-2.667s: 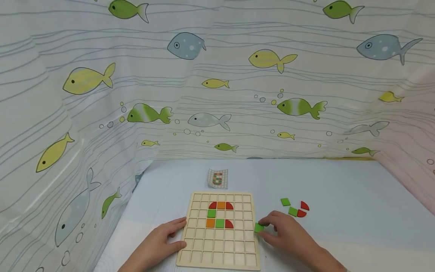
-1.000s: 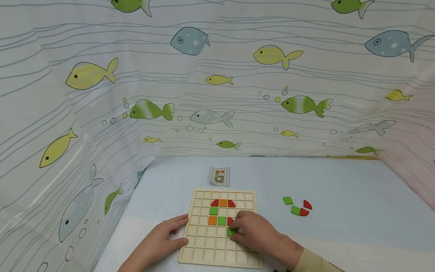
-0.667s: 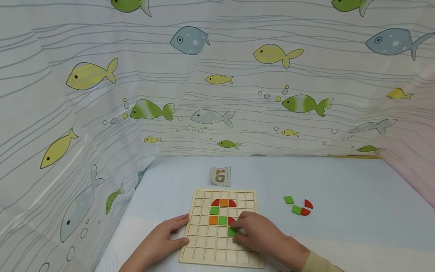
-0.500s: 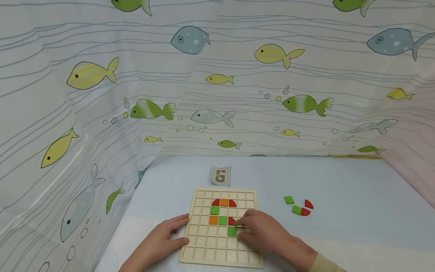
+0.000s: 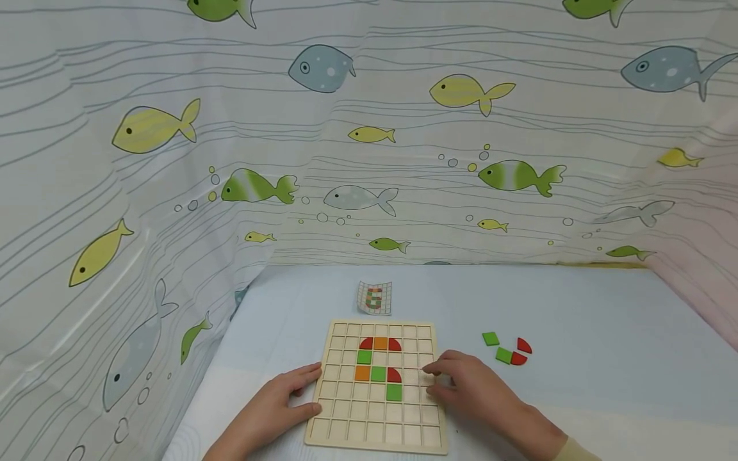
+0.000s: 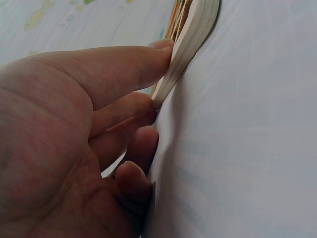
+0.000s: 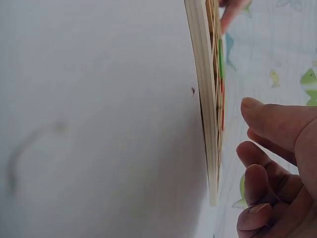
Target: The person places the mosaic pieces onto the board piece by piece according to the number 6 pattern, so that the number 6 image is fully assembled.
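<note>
A wooden grid board (image 5: 346, 430) lies on the table. Red, orange and green tiles sit in its cells, among them a green square tile (image 5: 394, 392) directly below a red quarter-round tile (image 5: 394, 375). At the board's left edge, my left hand (image 5: 273, 403) touches the rim with thumb and fingertips; the left wrist view shows the thumb (image 6: 148, 62) against the wooden edge. My right hand (image 5: 475, 384) hovers over the board's right edge, thumb and forefinger apart with nothing between them. In the right wrist view that hand (image 7: 282, 168) stands raised above the board's surface.
Right of the board lie loose tiles: a green square (image 5: 490, 339), another green square (image 5: 503, 356) and two red quarter-rounds (image 5: 523, 346). Behind the board is a small pattern card (image 5: 374, 298). A fish-printed curtain (image 5: 403, 211) encloses the table (image 5: 576, 333).
My right hand brought a green square tile from the board's right side onto the grid, let go of it below the red quarter-round, and drew back rightward. The left hand stays at the left edge.
</note>
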Demonstrator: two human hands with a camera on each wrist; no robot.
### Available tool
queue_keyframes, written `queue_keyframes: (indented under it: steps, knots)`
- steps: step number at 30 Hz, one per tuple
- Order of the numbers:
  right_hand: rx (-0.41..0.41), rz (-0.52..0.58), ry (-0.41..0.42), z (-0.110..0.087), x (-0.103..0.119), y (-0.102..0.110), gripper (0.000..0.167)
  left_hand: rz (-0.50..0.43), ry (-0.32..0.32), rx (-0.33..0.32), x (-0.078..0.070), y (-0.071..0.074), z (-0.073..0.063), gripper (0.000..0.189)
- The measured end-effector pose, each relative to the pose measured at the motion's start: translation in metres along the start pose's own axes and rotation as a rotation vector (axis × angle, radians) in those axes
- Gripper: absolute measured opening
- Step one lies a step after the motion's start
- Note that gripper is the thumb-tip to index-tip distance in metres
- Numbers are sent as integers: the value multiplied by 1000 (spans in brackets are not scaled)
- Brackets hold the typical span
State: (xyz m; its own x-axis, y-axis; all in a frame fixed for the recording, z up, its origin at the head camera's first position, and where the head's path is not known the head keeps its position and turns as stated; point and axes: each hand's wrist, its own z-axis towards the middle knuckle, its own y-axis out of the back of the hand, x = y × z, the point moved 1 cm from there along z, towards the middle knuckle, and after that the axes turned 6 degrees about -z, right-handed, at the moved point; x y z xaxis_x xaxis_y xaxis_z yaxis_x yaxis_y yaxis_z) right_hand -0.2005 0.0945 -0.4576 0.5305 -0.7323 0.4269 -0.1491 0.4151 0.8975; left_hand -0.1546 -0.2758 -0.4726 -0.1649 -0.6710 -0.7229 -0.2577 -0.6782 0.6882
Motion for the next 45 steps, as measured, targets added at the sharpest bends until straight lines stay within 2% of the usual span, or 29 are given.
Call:
queue_keyframes:
  steps: [7,13,21,27,36,45]
  knots:
    - [-52,-25,-23,-8,-14,6,27,3,-1,-2,1,-1,0,68]
    - [-88,-48,-106,-16,-26,10,28,0,4,6,2,-1,2,69]
    - [-121,-7,-154,-25,-40,19,28,1,1,2,1,-1,2,68]
    - [-126,0,-231,-32,-52,26,31,6,5,-1,0,-1,1,68]
    - [-159,-58,-240,-45,-75,39,32,-11,3,6,0,0,2,68]
    - [-212,-86,-293,-56,-94,46,33,-21,18,19,0,0,3,70]
